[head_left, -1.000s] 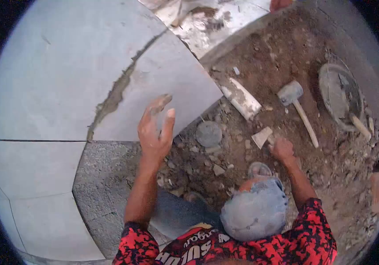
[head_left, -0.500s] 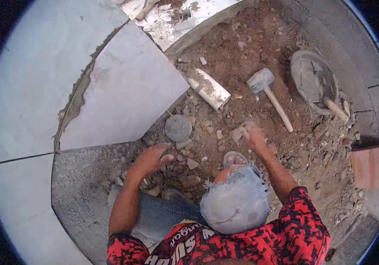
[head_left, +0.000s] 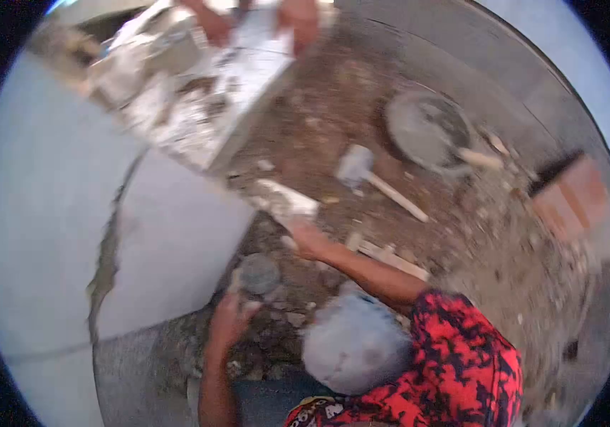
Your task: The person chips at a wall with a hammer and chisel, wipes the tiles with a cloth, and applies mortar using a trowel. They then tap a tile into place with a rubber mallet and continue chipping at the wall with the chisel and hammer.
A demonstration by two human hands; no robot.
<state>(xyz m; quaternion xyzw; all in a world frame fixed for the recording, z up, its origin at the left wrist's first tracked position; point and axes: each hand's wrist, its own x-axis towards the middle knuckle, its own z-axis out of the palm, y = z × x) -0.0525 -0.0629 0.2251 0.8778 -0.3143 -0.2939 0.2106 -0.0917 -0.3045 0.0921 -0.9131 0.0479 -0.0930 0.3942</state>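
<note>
The person kneels in the dirt next to the big grey tile [head_left: 177, 242]. The left hand [head_left: 230, 320] is at the round grey stone [head_left: 259, 274], which lies right at the tile's corner. Its fingers look bent up against the stone. The right hand [head_left: 308, 238] reaches out to the white broken piece [head_left: 287, 201], just past that same corner. It looks like the step is picking bits out of the dirt by the tile. Next, each hand would need a firm hold before lifting.

The picture is very blurry. I cannot tell if either hand has closed on its thing. Farther from the tile lie a mallet [head_left: 355, 165] and a pan [head_left: 426, 128]. Another person's hands [head_left: 298, 18] are cut off at the top.
</note>
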